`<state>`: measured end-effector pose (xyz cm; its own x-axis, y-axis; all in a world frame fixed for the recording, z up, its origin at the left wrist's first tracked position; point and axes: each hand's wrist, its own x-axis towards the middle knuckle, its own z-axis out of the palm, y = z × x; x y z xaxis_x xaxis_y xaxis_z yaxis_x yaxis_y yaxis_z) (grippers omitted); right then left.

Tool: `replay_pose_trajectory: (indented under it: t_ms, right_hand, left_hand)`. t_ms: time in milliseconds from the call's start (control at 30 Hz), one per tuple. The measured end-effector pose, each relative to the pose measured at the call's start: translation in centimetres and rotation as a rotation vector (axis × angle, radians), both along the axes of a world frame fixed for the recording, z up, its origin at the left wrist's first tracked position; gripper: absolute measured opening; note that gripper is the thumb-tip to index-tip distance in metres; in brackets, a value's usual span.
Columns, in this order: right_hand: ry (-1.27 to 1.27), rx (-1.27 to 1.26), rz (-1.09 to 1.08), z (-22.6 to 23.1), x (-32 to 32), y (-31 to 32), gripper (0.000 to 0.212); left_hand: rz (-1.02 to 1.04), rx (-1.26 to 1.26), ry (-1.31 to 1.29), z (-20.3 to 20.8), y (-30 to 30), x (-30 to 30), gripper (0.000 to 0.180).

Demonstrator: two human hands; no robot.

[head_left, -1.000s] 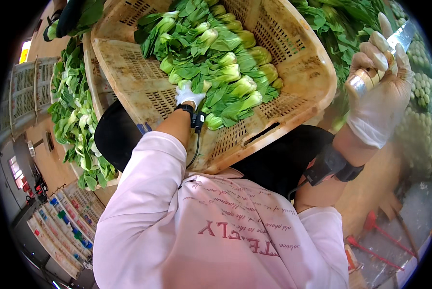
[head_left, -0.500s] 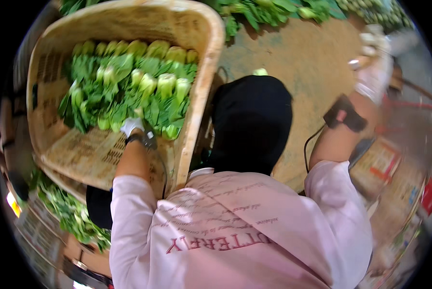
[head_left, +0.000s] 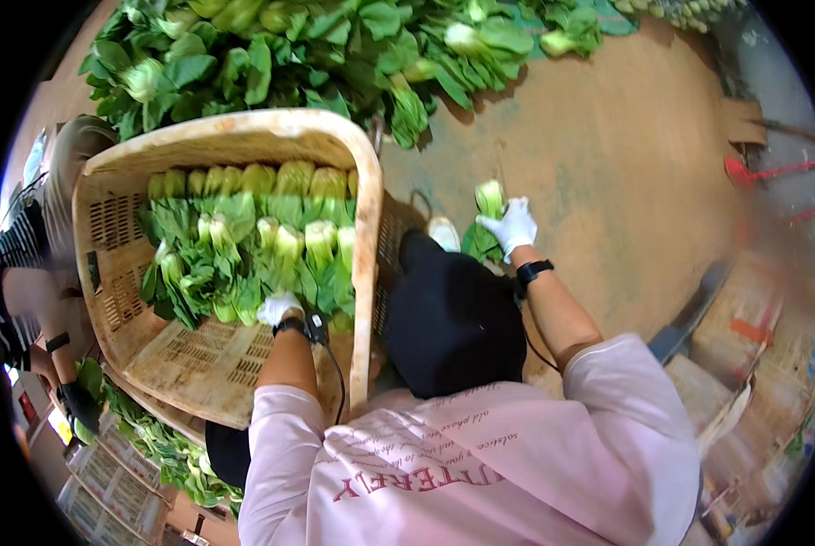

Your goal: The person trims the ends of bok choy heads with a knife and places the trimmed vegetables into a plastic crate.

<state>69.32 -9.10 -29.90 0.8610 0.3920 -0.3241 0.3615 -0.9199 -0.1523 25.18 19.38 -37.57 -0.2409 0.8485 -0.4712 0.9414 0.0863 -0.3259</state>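
A large tan plastic crate (head_left: 365, 255) lies at the left, with rows of bok choy (head_left: 321, 244) inside, pale stem ends and green leaves overlapping. My left hand (head_left: 278, 308), in a white glove, rests on the nearest row. Its fingers seem laid flat on the leaves, their tips partly hidden. To the right of the crate, a single bok choy (head_left: 489, 196) lies on the tan surface (head_left: 598, 173). Against it is my gloved right hand (head_left: 512, 227), thumb over its leafy middle and fingers apart, not closed round it.
A big heap of loose bok choy (head_left: 253, 68) spreads along the far side. My black-clad knee (head_left: 457, 318) rises beside the crate. Another person (head_left: 30, 282) is at the far left, near more greens (head_left: 166, 446). Flattened cardboard (head_left: 735, 337) and red-handled items (head_left: 762, 173) lie right.
My right hand has come down from high on the right to the lone bok choy. My left hand stays at the near row in the crate. The view has shifted, showing more of the heap.
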Motion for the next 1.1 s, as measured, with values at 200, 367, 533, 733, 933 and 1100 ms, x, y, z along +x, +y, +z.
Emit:
replay_pose_trajectory:
  t_ms: [200, 367, 533, 733, 933, 1100]
  right_hand:
    - [0.381, 0.388, -0.221, -6.0, 3.0, -3.8, 0.051]
    - [0.473, 0.899, -0.103, -0.9, 15.2, 2.7, 0.027]
    - [0.301, 1.261, 0.082, 24.4, 16.4, 18.3, 0.039]
    - [0.566, 0.788, 0.846, 34.0, -1.4, 27.4, 0.035]
    - [0.758, 0.040, 1.141, 21.6, -16.2, 36.5, 0.029]
    - [0.457, 0.119, 0.953, 7.6, -19.6, 39.0, 0.043]
  left_hand:
    - [0.345, 0.369, -0.460, 5.1, -2.0, 0.1, 0.034]
    - [0.886, 0.055, -1.117, 7.1, 2.2, -2.8, 0.041]
    - [1.142, 0.443, -2.077, 22.8, 4.5, 1.4, 0.031]
    - [0.626, 1.155, -1.888, 39.9, -2.6, -12.7, 0.025]
    - [0.523, 1.125, -0.849, 40.4, -12.4, -35.8, 0.055]
    - [0.724, 1.143, -0.969, 39.4, -17.2, -32.7, 0.051]
